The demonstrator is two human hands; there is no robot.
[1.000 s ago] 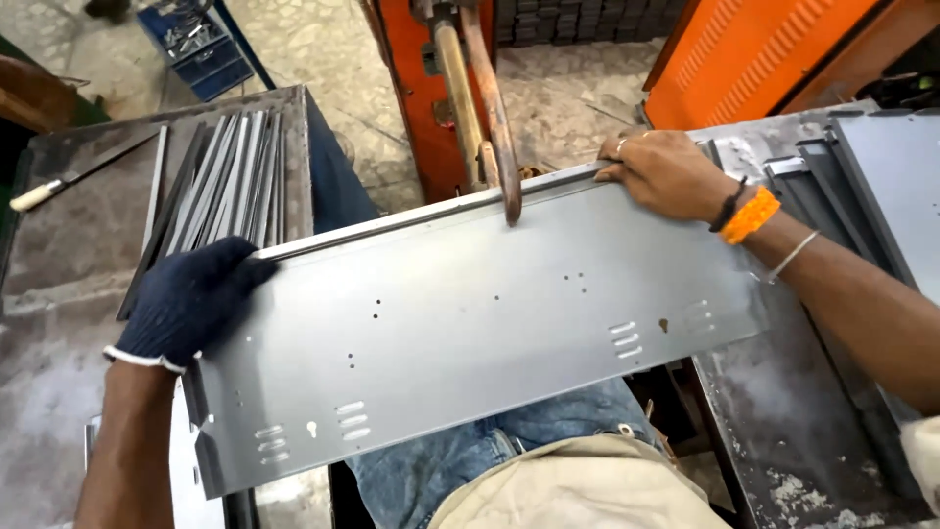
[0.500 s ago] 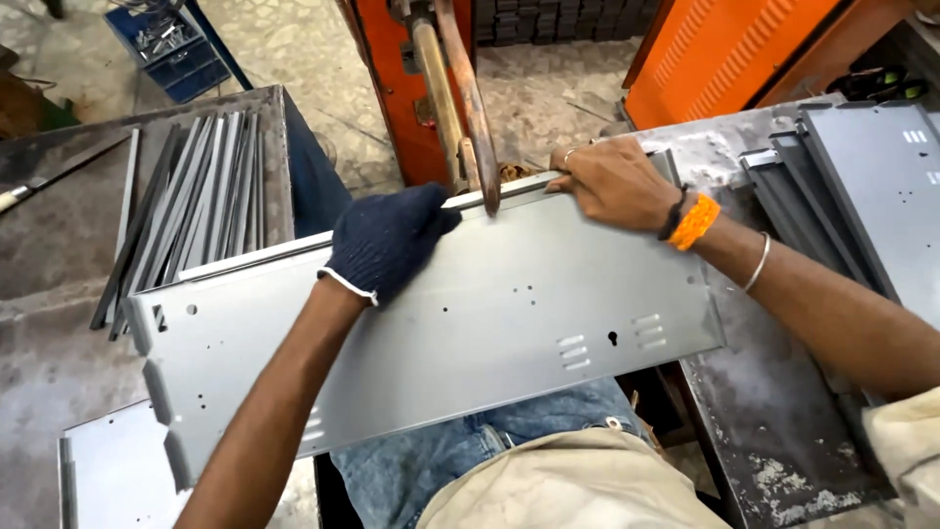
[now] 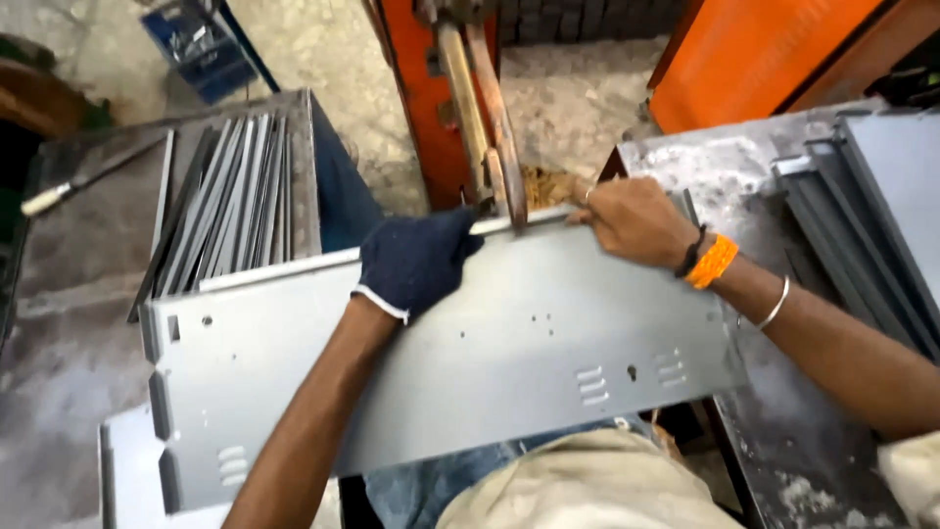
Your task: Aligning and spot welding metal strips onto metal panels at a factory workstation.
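A long grey sheet-metal panel [image 3: 509,362] with small holes and louvre slots lies across my lap between two tables. My left hand [image 3: 416,260], in a dark blue glove, grips the panel's far edge just left of the welder's arms. My right hand [image 3: 636,220], bare, with an orange band and a metal bangle, holds the same edge just right of the arms. The worn copper-coloured arms [image 3: 494,137] of an orange spot welder [image 3: 421,108] close on the panel's far edge between my hands.
A row of grey metal strips [image 3: 230,201] stands on the left table [image 3: 78,294]. Stacked grey panels [image 3: 871,206] lie on the right table [image 3: 715,171]. A blue crate [image 3: 201,44] stands on the floor. An orange machine body [image 3: 764,59] is at back right.
My left hand moved from the panel's left end to the far edge beside the welder arms. The panel has shifted left under the arms, and my right hand stayed on its edge.
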